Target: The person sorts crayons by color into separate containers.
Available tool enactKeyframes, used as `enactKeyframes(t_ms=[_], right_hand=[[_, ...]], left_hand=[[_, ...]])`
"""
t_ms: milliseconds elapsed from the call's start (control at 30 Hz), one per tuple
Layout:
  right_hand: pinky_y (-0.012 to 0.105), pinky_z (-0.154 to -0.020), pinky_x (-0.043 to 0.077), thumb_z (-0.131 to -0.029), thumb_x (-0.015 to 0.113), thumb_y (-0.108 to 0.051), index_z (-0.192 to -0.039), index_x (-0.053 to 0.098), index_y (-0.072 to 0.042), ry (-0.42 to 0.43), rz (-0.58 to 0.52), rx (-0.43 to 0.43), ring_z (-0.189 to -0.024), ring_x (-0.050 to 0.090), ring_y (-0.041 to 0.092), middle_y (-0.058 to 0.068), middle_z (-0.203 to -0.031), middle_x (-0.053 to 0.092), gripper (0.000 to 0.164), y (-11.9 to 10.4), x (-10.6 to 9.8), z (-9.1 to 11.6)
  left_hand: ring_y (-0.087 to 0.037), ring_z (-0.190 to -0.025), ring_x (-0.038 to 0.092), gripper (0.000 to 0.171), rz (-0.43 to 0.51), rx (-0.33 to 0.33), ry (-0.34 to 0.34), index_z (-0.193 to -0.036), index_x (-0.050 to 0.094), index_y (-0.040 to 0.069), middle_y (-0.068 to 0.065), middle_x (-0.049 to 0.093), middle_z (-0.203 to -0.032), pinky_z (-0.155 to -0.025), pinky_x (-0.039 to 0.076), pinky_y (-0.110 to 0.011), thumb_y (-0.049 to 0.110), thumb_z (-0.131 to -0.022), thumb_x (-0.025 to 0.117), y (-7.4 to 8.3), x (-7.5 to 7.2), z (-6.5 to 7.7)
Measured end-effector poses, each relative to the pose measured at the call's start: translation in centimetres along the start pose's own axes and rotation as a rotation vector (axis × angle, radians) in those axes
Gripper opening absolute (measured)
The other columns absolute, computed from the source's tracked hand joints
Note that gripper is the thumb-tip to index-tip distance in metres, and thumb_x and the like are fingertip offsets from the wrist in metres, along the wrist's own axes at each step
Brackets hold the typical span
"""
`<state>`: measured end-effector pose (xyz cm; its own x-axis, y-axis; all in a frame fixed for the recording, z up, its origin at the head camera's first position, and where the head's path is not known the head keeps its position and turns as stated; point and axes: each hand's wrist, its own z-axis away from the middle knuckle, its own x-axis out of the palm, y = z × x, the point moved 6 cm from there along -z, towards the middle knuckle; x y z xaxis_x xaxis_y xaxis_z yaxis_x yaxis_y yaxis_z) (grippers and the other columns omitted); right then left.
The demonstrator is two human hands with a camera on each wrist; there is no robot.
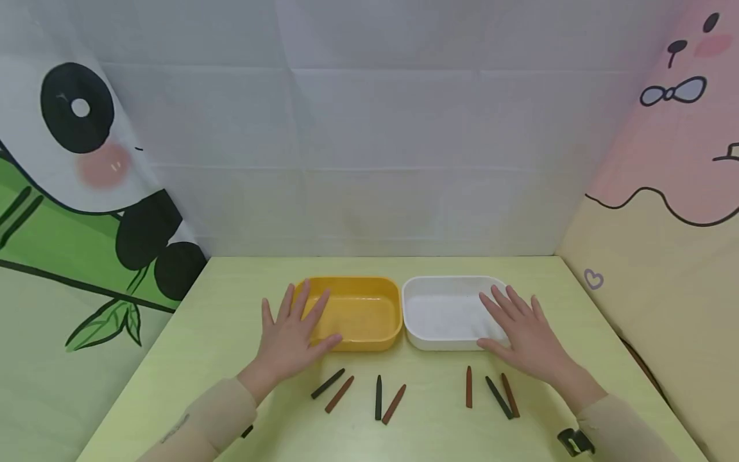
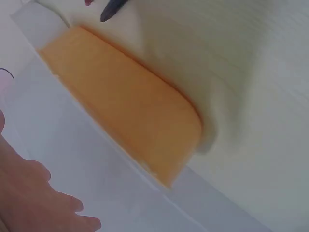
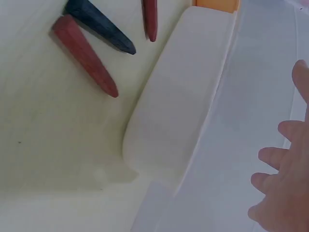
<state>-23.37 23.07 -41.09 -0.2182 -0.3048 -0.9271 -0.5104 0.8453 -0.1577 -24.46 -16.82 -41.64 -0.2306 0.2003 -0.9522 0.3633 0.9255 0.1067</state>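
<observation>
My left hand (image 1: 288, 343) is spread over the left end of the yellow tray (image 1: 358, 346), fingers straight and nothing in its grasp. Over the right end of the white tray (image 1: 444, 344) my right hand (image 1: 531, 343) also has its fingers spread, holding nothing. In front of the trays lie short dark and reddish-brown crayons: a dark crayon (image 1: 328, 384) and a brown crayon (image 1: 339, 394) at left, another dark crayon (image 1: 378, 398) and brown crayon (image 1: 394, 404) in the middle. At right are a brown crayon (image 1: 469, 387), a dark crayon (image 1: 499, 398) and one more brown crayon (image 1: 510, 395).
Both trays stand side by side on the pale yellow table (image 1: 260, 269), close to one another. A plain light cloth (image 1: 381, 160) rises behind the table. Printed cartoon cloths hang at the left (image 1: 58, 256) and right (image 1: 664, 256).
</observation>
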Motion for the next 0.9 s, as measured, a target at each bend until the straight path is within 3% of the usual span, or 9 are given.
enactKeyframes(t_ms=[233, 567, 767, 900], right_hand=[[0.071, -0.112, 0.008, -0.090, 0.066, -0.051, -0.152, 0.039, -0.011, 0.037, -0.012, 0.027, -0.142, 0.025, 0.045, 0.023, -0.154, 0.036, 0.079, 1.0, 0.7, 2.3], [0.064, -0.117, 0.004, -0.088, 0.071, -0.045, -0.155, 0.035, -0.014, 0.062, -0.047, 0.054, -0.143, 0.025, 0.043, 0.024, -0.152, 0.037, 0.083, 2.7, 0.1, 4.1], [0.054, -0.120, 0.004, -0.087, 0.074, -0.038, -0.154, 0.035, -0.010, 0.086, -0.107, 0.062, -0.144, 0.025, 0.042, 0.026, -0.151, 0.038, 0.083, 3.2, -0.5, 4.8], [0.053, -0.119, 0.015, -0.087, 0.076, -0.032, -0.153, 0.037, -0.008, 0.109, -0.157, 0.099, -0.139, 0.030, 0.046, 0.027, -0.148, 0.041, 0.080, 3.6, -0.8, 5.4]], left_hand=[[-0.043, -0.148, 0.002, 0.087, -0.032, -0.043, -0.037, -0.159, 0.025, 0.024, -0.016, 0.011, -0.164, -0.108, -0.004, -0.076, 0.075, -0.090, 0.044, -2.4, 1.4, 0.7], [-0.046, -0.146, 0.007, 0.084, 0.023, -0.129, -0.054, -0.158, 0.029, 0.019, -0.022, 0.016, -0.162, -0.109, 0.000, -0.075, 0.069, -0.092, 0.047, -5.3, 1.2, 0.6], [-0.049, -0.143, 0.017, 0.086, 0.074, -0.156, -0.036, -0.158, 0.027, 0.013, -0.025, 0.022, -0.159, -0.109, 0.012, -0.074, 0.066, -0.094, 0.048, -6.3, 0.5, 0.2], [-0.052, -0.140, 0.024, 0.089, 0.160, -0.181, -0.042, -0.157, 0.024, 0.005, -0.029, 0.025, -0.156, -0.110, 0.022, -0.069, 0.062, -0.094, 0.052, -6.8, 0.2, 0.0]])
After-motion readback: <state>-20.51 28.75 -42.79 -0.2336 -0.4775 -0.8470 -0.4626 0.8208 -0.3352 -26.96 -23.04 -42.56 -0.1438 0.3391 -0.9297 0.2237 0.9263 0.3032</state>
